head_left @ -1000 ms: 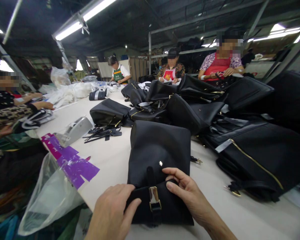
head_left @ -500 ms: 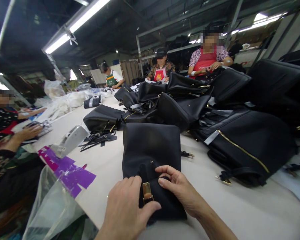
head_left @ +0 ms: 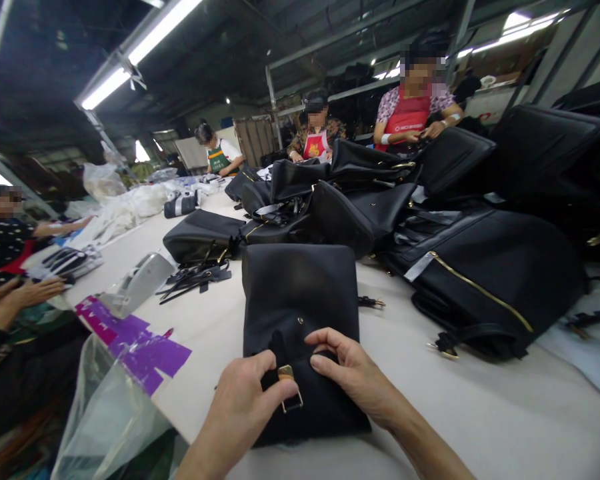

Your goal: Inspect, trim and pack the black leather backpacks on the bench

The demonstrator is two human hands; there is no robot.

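Observation:
A black handbag lies on the table in front of me, its flap toward me. On it is a short strap with a gold buckle, and a small metal stud sits above. My left hand is closed on the buckle strap, thumb over the gold metal and fingers behind it. My right hand rests on the right side of the bag, thumb and forefinger curved and slightly apart, with nothing visible between them. Its other fingers are partly hidden.
Black bags are heaped across the far side, and a large one with a gold zip lies at right. Loose straps, a white tape dispenser and purple tape are at left. Several co-workers sit around the table.
My left thumb has moved up and left over the buckle, so its lower frame now shows. My right hand has hardly moved. The whole view has shifted slightly.

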